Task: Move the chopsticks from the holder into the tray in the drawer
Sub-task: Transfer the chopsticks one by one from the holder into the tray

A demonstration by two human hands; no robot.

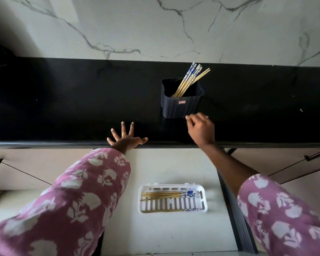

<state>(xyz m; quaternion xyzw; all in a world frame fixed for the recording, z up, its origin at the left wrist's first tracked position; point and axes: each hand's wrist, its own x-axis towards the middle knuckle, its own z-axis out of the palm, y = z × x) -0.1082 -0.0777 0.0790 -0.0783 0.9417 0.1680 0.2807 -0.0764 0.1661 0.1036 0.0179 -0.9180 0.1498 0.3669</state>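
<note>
On the black counter [63,108], against the marble wall [155,24]: a dark ribbed holder [181,106], upright, with a bundle of chopsticks [189,81] leaning toward its far right corner, blue-patterned ends up. Left hand [127,138]: fingers spread wide, palm down, pressing flat on the counter's front edge; wears a gold ring on one finger. Right hand [200,128]: raised just beside the holder's near right corner, fingers loosely curled, gripping nothing visible; touching the holder or not, cannot tell. Below the counter edge, an open drawer [164,167] with a pale floor. In it, a white slotted tray [174,186], lying flat, well apart from both hands. Inside the tray, several laid chopsticks [163,194] lengthwise along the far side, patterned ends to the right, with one more along the near wall. Pink floral sleeves [72,200] on both forearms.
</note>
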